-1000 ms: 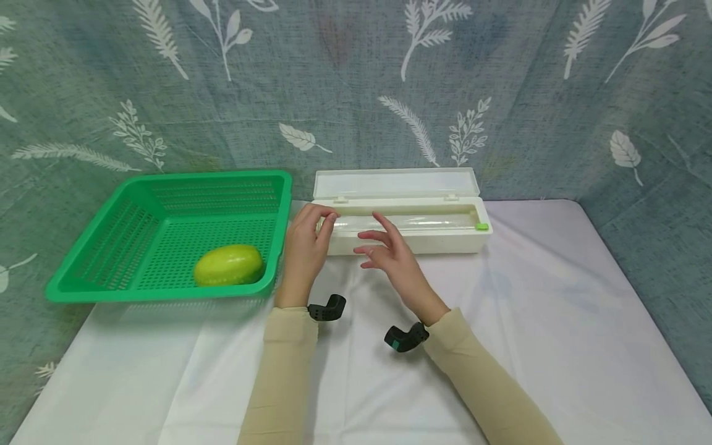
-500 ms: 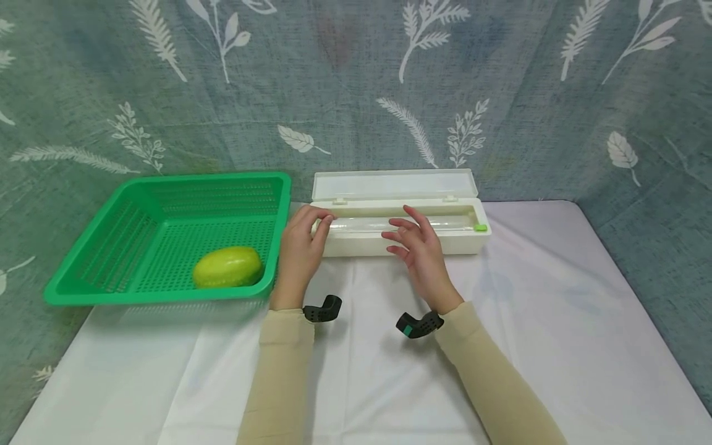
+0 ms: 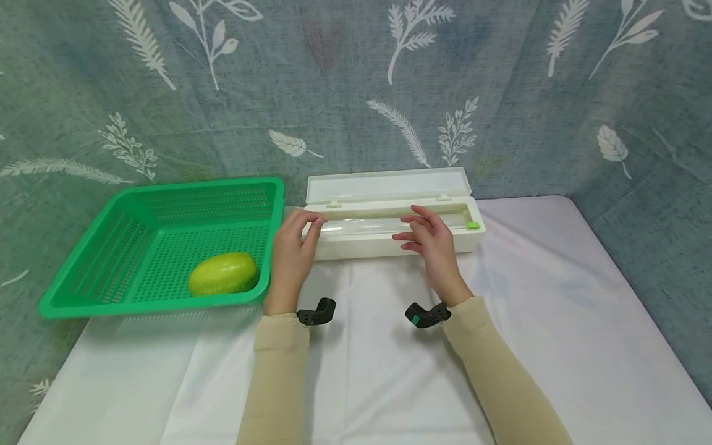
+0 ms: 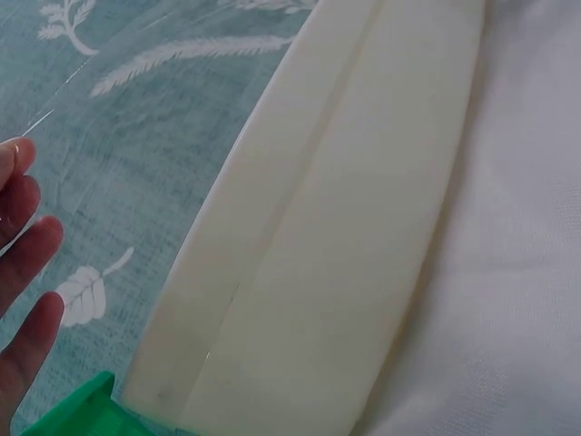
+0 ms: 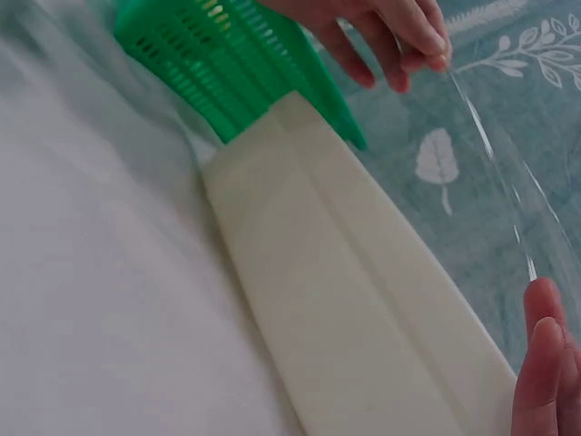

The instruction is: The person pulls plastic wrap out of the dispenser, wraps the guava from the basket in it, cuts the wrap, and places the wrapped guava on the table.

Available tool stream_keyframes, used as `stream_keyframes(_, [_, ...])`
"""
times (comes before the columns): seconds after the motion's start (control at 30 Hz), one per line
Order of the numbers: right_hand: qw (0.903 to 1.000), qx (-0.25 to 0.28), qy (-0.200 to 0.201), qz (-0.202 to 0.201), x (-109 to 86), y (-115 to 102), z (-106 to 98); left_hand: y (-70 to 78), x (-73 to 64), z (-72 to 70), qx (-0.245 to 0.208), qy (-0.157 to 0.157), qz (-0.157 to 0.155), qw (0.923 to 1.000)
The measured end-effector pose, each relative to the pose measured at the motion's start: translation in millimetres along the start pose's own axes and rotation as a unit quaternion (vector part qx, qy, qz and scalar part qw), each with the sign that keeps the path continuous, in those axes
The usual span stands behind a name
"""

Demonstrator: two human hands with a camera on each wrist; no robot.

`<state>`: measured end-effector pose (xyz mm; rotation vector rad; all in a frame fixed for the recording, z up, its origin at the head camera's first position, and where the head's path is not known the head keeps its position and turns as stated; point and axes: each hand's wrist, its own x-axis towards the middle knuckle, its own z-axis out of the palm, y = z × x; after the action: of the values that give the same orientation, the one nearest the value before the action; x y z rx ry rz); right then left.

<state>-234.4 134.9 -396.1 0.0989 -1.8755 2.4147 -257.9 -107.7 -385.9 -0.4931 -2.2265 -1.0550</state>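
Observation:
A long white plastic-wrap dispenser box (image 3: 356, 248) lies on the table, its lid raised at the back. Clear plastic wrap (image 3: 358, 227) stretches between the hands above the opening, its edge glinting in the right wrist view. At the box's left end, my left hand (image 3: 292, 253) pinches one corner of the wrap between thumb and forefinger. Toward the right end, my right hand (image 3: 438, 254) pinches the edge with thumb and forefinger (image 5: 545, 300), other fingers spread. The roll inside is hard to make out through the film.
A green plastic basket (image 3: 133, 307) stands left of the box, close to my left hand. A yellow-green oval fruit (image 3: 224, 274) lies in it. A green slider (image 3: 473, 225) sits at the box's right end. Patterned curtain (image 3: 334, 93) hangs behind the table.
My right hand has moved rightward along the wrap, and its fingers have drawn closer together. The left hand keeps its pinch at the left end. The head view has shifted slightly.

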Motion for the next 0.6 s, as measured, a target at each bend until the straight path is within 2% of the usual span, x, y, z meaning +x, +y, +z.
stream_keyframes(0.13, [0.9985, -0.042, 0.035, -0.009, 5.0, 2, -12, -0.6, 0.2, -0.2, 0.003, 0.001, 0.001, 1.0])
stream_keyframes(0.27, [0.9918, -0.108, 0.062, -0.031, 22.3, 23, -35, 0.1, 0.0, 0.0, 0.001, 0.002, -0.008, 1.0])
stream_keyframes(0.3, [0.9893, -0.125, 0.064, -0.04, 30.2, 34, -45, 0.0, 0.0, 0.1, -0.001, 0.002, -0.011, 0.9999])
stream_keyframes(0.37, [0.9806, -0.171, 0.068, -0.07, 43.9, 54, -63, -0.4, 0.1, 0.6, -0.004, 0.002, -0.016, 0.9999])
stream_keyframes(0.5, [0.9523, -0.266, 0.088, -0.121, 59.5, 74, -86, -1.5, -0.1, 1.5, -0.013, -0.005, -0.022, 0.9997])
stream_keyframes(0.53, [0.9439, -0.288, 0.094, -0.131, 60.1, 74, -90, -1.7, -0.1, 1.7, -0.014, -0.009, -0.023, 0.9996])
stream_keyframes(0.6, [0.946, -0.285, 0.093, -0.123, 49.1, 52, -87, -1.6, 0.2, 1.8, -0.015, -0.015, -0.028, 0.9994])
